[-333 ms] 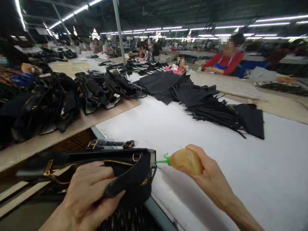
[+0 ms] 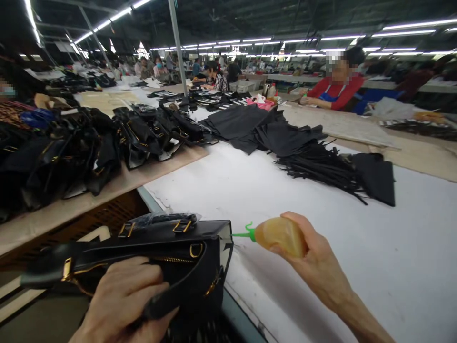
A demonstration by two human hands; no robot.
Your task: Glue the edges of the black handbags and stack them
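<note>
Two bare hands, apart, both occupied. Left hand (image 2: 128, 293) clamped on the front flap of a black bag (image 2: 198, 281) – bag sits at the near edge of the white table (image 2: 400, 267), gold zip and buckles showing. Right hand (image 2: 314, 252) wrapped round a yellowish squeeze bottle (image 2: 280, 236), green nozzle (image 2: 246, 235) pointing left, tip at the bag's pale end – can't tell if touching. Beyond: black cut pieces (image 2: 291, 138) on the table, more black bags (image 2: 96, 143) piled left, co-worker in red sleeves (image 2: 352, 95) at back right.
</note>
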